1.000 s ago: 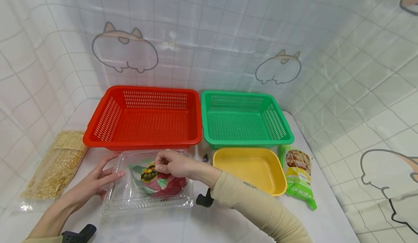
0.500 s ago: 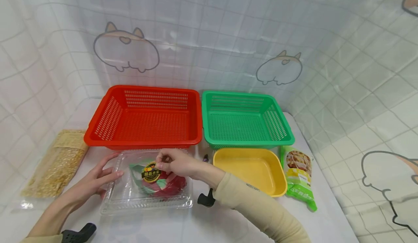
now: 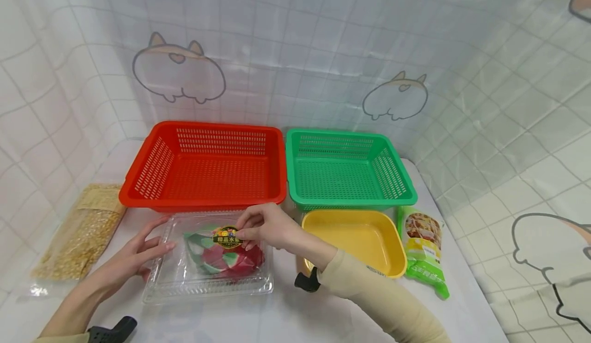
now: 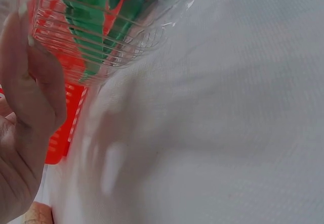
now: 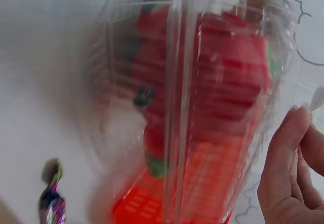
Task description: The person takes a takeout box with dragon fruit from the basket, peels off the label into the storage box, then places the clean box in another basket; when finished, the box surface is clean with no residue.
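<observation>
A clear plastic clamshell box (image 3: pixel 161 286), lid down, stands in front of the red basket. Through its lid shows a red-pink dragon fruit (image 3: pixel 247 263) with green tips, also visible in the right wrist view as a blurred dragon fruit (image 5: pixel 230 67). My right hand (image 3: pixel 268 225) pinches the edge of a round black-and-gold sticker (image 3: pixel 226 238) over the lid; whether the sticker touches the plastic I cannot tell. At the box's left side rests my left hand (image 3: pixel 134 256), thumb over the lid's edge and loosely bent fingers against the wall (image 4: pixel 30 82).
Behind the box stand a red basket (image 3: pixel 203 202) and a green basket (image 3: pixel 351 199). A yellow tub (image 3: pixel 355 238) and green snack packet (image 3: pixel 424 245) lie rightward. A bag of yellow grains (image 3: pixel 83 235) lies left. A shiny purple item (image 5: pixel 52 206) sits beside the box.
My right hand has moved to the right with the sticker in its fingertips, and more of the dragon fruit's middle shows. My left hand and the box have stayed put.
</observation>
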Demonstrator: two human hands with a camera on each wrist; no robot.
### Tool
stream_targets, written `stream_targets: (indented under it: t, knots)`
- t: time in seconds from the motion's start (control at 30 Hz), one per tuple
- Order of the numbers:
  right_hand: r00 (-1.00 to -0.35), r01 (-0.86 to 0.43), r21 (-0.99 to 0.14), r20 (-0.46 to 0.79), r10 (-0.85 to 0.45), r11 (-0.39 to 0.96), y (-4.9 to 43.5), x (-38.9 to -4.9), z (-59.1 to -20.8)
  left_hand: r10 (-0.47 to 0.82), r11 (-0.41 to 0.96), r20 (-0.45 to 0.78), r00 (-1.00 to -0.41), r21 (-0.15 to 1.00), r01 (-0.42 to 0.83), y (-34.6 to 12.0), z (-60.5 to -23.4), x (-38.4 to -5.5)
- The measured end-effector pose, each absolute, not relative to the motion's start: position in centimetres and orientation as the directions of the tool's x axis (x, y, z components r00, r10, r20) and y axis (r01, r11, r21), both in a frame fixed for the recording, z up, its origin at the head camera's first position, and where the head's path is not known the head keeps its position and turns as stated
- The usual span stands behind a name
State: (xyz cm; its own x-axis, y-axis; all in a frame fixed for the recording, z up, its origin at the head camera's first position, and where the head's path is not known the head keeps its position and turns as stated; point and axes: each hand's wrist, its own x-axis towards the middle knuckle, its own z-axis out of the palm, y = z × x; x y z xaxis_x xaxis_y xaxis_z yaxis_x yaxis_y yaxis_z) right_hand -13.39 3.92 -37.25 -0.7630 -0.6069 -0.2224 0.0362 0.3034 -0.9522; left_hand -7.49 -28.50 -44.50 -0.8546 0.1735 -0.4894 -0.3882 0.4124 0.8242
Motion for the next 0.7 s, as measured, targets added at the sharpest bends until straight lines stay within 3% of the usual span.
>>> stream_targets:
  t: [0.23,0.7]
  knots:
    - [-0.804,0.06,-0.949,-0.229,-0.548,0.309,5.7,-13.9,-37.0,0.185,0.41,-0.474,-0.861,0.834,-0.37,-28.7,-44.6,-7.5]
    - [-0.788,-0.053,-0.945,-0.159,-0.595,0.322,10.0,-14.6,-36.6,0.176,0.414,-0.496,-0.85,0.821,-0.393,-28.6,-44.5,-7.5]
